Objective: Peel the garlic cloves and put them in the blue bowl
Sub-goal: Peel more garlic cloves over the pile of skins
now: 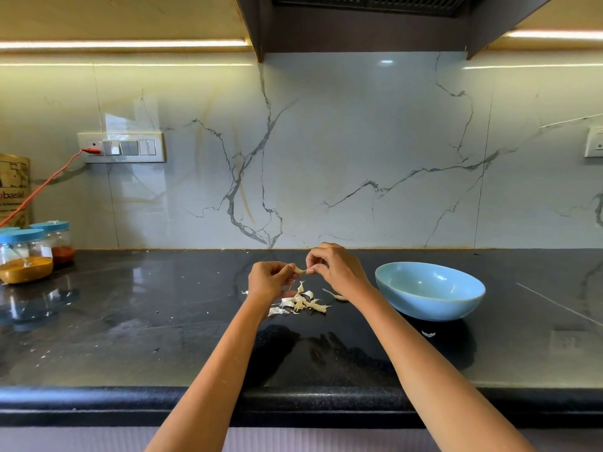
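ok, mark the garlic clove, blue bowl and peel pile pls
garlic clove (299, 271): head view, on the pale clove body between both hands.
blue bowl (434, 305): head view, on the near outer wall.
peel pile (301, 302): head view, on the middle of the heap.

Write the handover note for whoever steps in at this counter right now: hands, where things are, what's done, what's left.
Left hand: pinches one end of a garlic clove, held above the counter.
Right hand: pinches the clove's other end, at its skin.
Blue bowl: on the black counter, right of the hands; no cloves visible in the part of its inside that shows.
Pile of garlic pieces and skins: on the counter below the hands; peeled versus unpeeled cannot be told.
Done: some peeling, going by the loose skins.
Left: finish this clove, drop it in the bowl, work through the rest.
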